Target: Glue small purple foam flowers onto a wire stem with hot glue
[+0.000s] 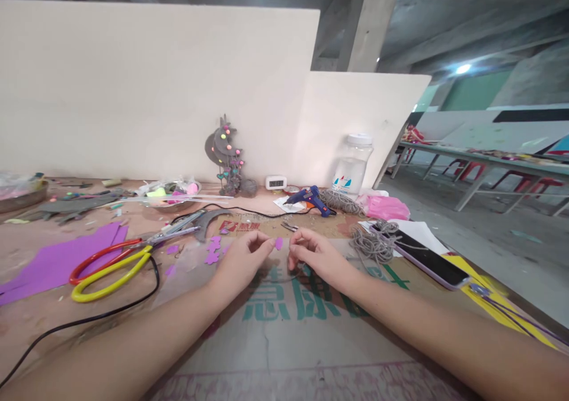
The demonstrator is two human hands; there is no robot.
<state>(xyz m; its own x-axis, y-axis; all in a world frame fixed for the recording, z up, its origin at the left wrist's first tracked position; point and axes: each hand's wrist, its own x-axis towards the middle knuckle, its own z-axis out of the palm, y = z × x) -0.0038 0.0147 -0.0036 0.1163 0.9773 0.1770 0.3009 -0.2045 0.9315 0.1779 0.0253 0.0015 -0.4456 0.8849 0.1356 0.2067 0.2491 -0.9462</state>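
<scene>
In front of the glue gun [312, 197], the left hand [242, 256] pinches a purple piece [278, 244]; the right hand [319, 257] curls its fingers half-closed, contents unclear.

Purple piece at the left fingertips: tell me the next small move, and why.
Probably bring the right hand in to steady the purple piece: the left hand appears to pinch it, while the right is close by, with a gap between.

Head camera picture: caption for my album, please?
Left fingers hold a purple piece over cardboard, right fingers close by, among scissors, a glue gun and a phone.
</scene>
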